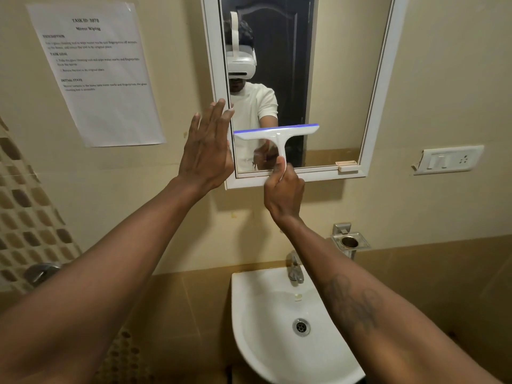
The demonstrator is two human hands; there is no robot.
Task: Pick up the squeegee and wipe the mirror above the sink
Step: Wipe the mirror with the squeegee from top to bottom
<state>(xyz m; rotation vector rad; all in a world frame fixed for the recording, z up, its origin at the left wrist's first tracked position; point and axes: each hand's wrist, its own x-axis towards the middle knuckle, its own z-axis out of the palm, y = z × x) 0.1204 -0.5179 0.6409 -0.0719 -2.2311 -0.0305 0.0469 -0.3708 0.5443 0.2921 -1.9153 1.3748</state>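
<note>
A white squeegee [277,134] with a blue rubber blade lies flat against the lower part of the white-framed mirror [332,79], blade edge up and level. My right hand [284,194] is shut around its handle just below the mirror's bottom frame. My left hand [206,151] is open with fingers spread, its palm resting on the mirror's left frame edge. The white sink [266,322] sits directly below. The mirror reflects a person in a white shirt wearing a headset.
A printed task sheet [97,76] is taped to the wall at the left. A tap [295,268] stands at the sink's back; a metal holder [349,241] and a switch plate [448,160] are on the right wall. Mosaic tiles cover the far left.
</note>
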